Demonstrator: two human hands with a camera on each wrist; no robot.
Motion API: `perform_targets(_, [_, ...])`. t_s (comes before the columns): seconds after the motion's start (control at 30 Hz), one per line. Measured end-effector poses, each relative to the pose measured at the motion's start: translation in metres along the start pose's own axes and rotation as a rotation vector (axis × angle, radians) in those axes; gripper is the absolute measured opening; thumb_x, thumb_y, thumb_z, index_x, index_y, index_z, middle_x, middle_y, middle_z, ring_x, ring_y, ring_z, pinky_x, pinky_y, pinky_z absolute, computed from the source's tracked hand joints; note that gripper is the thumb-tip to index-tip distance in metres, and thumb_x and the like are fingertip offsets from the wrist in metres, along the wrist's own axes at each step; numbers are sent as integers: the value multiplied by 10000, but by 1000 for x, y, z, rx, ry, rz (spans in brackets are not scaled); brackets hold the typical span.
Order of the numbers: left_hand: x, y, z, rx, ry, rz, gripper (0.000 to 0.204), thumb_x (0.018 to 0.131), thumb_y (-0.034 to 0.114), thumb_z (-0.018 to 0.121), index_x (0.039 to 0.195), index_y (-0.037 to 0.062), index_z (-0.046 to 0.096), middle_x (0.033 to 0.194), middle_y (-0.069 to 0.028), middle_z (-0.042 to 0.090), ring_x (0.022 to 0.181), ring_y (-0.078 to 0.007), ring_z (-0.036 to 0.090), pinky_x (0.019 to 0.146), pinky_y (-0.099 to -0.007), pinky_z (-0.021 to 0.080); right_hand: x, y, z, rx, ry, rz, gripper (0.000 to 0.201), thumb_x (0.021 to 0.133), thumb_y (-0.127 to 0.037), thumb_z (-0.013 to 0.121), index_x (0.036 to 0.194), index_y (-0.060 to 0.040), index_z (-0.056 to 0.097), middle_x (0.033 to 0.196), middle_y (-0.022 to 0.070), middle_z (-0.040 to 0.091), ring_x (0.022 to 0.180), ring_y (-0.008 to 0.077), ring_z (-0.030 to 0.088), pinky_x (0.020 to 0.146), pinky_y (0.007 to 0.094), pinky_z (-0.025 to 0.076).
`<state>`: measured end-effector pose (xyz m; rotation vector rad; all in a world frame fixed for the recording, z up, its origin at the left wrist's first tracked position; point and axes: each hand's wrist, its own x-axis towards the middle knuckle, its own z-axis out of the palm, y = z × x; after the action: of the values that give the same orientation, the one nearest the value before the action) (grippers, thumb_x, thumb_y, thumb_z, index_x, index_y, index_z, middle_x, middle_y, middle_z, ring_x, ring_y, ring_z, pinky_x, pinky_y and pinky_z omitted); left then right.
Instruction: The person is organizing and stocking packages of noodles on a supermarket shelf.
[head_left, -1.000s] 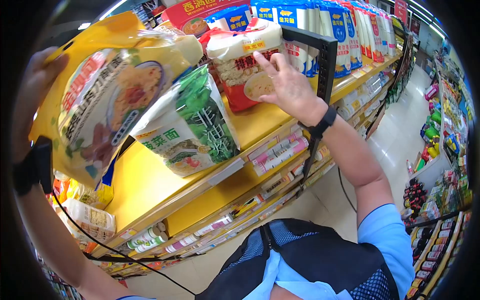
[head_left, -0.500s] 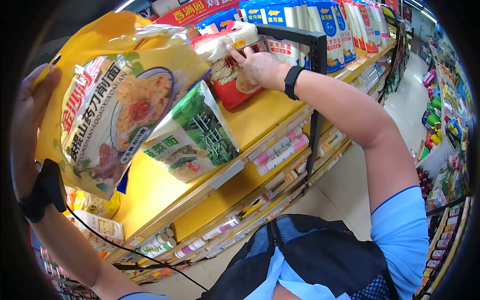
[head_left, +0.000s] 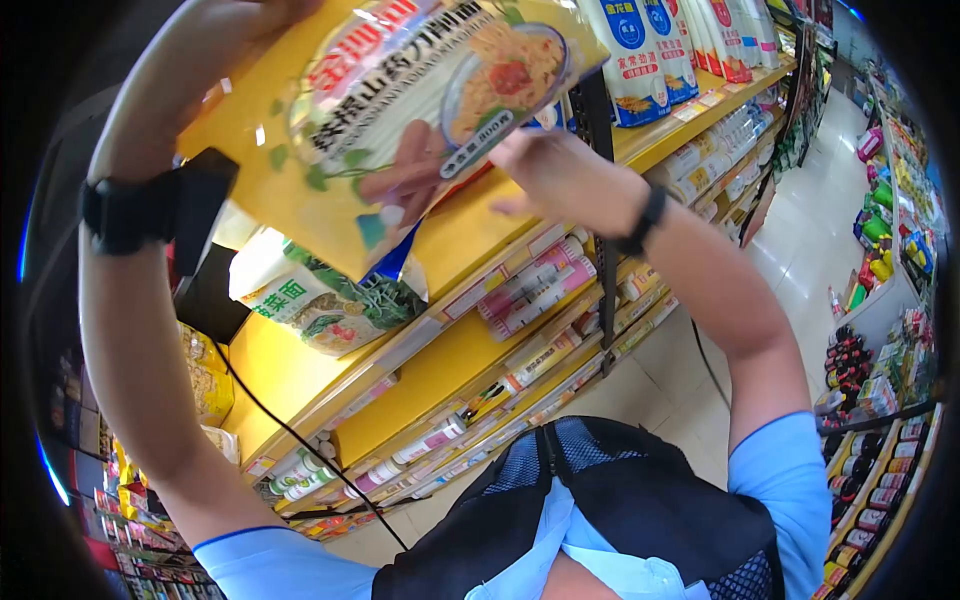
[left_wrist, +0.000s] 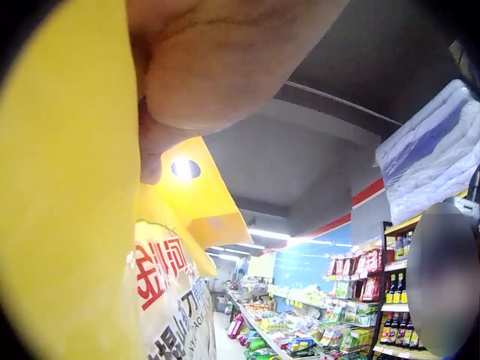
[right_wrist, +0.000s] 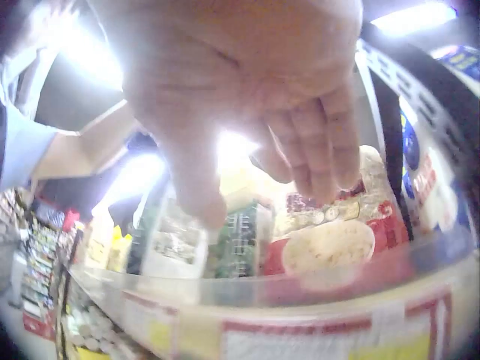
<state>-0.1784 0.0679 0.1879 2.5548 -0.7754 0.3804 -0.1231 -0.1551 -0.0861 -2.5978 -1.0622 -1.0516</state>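
My left hand point(head_left: 265, 18) grips a yellow bag of noodles point(head_left: 400, 120) by its top, high over the shelf. In the left wrist view the hand point(left_wrist: 217, 75) shows beside the yellow film, its fingers partly hidden. The bag's lower edge overlaps a green-and-white bag of spinach noodles point(head_left: 340, 300) standing on the yellow shelf. My right hand point(head_left: 575, 180) is blurred, just right of the raised bag. From the right wrist, its extended fingers point(right_wrist: 341, 150) hang over a red-and-white noodle bag point(right_wrist: 330, 251). That red bag is mostly hidden in the head view.
Blue-and-white noodle packs point(head_left: 640, 70) line the shelf beyond a black upright point(head_left: 597, 120). A yellow shelf edge with price labels point(head_left: 490, 280) runs in front, with rolled noodle packs point(head_left: 540, 290) below. An aisle point(head_left: 790, 230) lies to the right. A black cable point(head_left: 290, 430) hangs from my left wrist.
My left hand has carried the yellow bag right and up, across the red bag. My right hand has come off the red bag's front, toward the shelf edge. The spinach noodles remain on the shelf.
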Motion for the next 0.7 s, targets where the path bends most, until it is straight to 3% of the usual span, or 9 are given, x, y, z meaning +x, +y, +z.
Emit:
perform_targets(0.07, [0, -7, -5, -8, -142, 64, 404, 967, 408, 732, 1184, 71, 788, 1055, -140, 787, 915, -290, 724, 883, -400, 563, -42, -18, -24, 246, -9, 122, 721, 892, -362, 790, 1393, 93, 541, 1116, 232, 705, 923, 317, 737, 812, 391, 587])
perform_targets(0.17, [23, -54, 23, 27, -142, 95, 372, 1003, 332, 713, 1210, 27, 760, 1020, -92, 785, 824, -177, 710, 799, -317, 572, -79, -37, -37, 1040, 87, 552, 607, 994, -276, 726, 1443, 62, 497, 1364, 217, 637, 1007, 229, 744, 818, 332, 608])
perform_targets(0.27, [51, -75, 52, 79, -189, 152, 340, 1039, 257, 695, 1235, -17, 732, 985, -44, 783, 733, -64, 696, 715, -234, 582, -83, -34, -28, 1246, 97, 582, 597, 1028, -247, 693, 1478, 59, 449, 1376, 165, 629, 1044, 183, 721, 814, 290, 607])
perform_targets(0.3, [45, -63, 57, 80, -154, 100, 309, 1018, 242, 710, 1153, -32, 755, 924, -62, 784, 760, -127, 726, 757, -275, 578, -80, -34, -24, 1259, 89, 565, 602, 1032, -266, 689, 1478, 58, 450, 1367, 165, 630, 1049, 188, 720, 814, 295, 609])
perform_targets(0.37, [51, -52, 59, 135, -232, -14, 317, 1035, 253, 697, 1186, -21, 748, 916, -32, 771, 707, -92, 681, 706, -244, 566, -63, -30, -17, 1278, 55, 519, 613, 1039, -304, 682, 1477, 56, 450, 1350, 165, 632, 1060, 197, 718, 814, 305, 612])
perform_targets(0.47, [57, -46, 60, 245, -248, -124, 307, 1041, 251, 688, 1183, -15, 746, 909, -19, 765, 691, -83, 670, 673, -235, 555, -43, -20, -7, 1517, 6, 635, 708, 1000, -500, 694, 1385, 72, 530, 1260, 172, 681, 990, 236, 740, 771, 316, 619])
perform_targets(0.5, [60, -46, 63, 287, -244, -149, 301, 1040, 248, 686, 1173, -15, 747, 907, -21, 765, 696, -87, 676, 669, -238, 553, -39, -17, -8, 1576, -34, 672, 696, 1013, -493, 679, 1397, 64, 516, 1273, 158, 661, 1028, 238, 727, 785, 319, 617])
perform_targets(0.6, [77, -78, 64, 314, -221, -90, 297, 992, 226, 701, 1115, -39, 753, 831, -86, 756, 679, -160, 695, 667, -322, 564, -29, -11, -11, 1740, -83, 749, 662, 1035, -478, 654, 1408, 45, 495, 1309, 128, 613, 1119, 249, 693, 822, 333, 613])
perform_targets(0.7, [81, -87, 91, 313, -226, -26, 288, 1011, 234, 693, 1137, -19, 751, 857, -59, 756, 681, -127, 687, 653, -294, 561, -32, -12, 5, 1886, -25, 771, 630, 1026, -460, 675, 1381, 34, 510, 1337, 125, 595, 1171, 264, 673, 849, 355, 611])
